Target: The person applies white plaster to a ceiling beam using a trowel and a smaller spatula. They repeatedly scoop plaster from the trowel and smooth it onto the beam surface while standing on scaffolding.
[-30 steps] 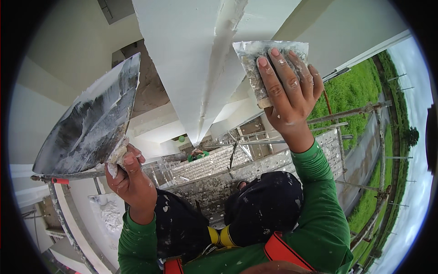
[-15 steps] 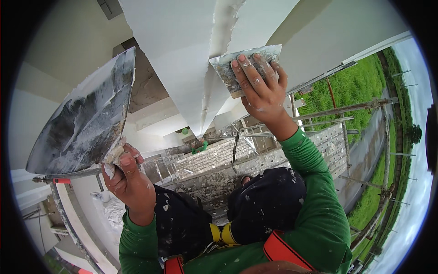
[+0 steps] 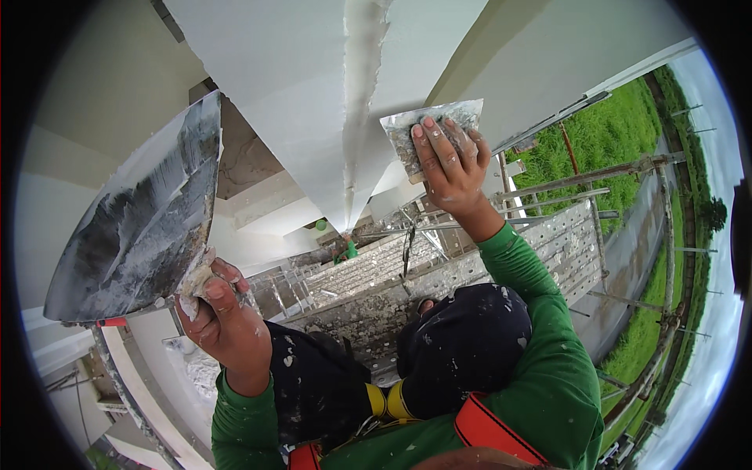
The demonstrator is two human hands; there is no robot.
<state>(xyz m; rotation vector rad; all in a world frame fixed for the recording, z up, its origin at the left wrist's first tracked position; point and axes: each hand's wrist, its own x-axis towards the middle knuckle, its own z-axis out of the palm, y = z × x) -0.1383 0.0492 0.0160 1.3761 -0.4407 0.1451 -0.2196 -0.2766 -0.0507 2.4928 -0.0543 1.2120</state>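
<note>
My left hand (image 3: 227, 329) grips the handle of a wide metal trowel blade (image 3: 133, 227), smeared with pale compound, held up on the left. My right hand (image 3: 454, 172) holds a smaller putty-caked square blade (image 3: 399, 141), fingers pressed across its back, at a pale wall (image 3: 274, 86). This blade is right of a rough whitish seam (image 3: 352, 94) running down the wall and casts a shadow there; whether it touches the surface I cannot tell. My fingers and dark trousers (image 3: 462, 337) carry white splatters.
A spattered metal scaffold platform (image 3: 556, 243) lies below, with railing tubes (image 3: 587, 176) at right and a curved tube (image 3: 129, 395) at lower left. Further down is a person in green (image 3: 349, 249). Grass (image 3: 603, 125) and a paved strip (image 3: 627, 282) show beyond at right.
My right hand and blade have moved left, then slightly down. The wide trowel in my left hand has shifted a little left. The wall and seam appear further left in the view.
</note>
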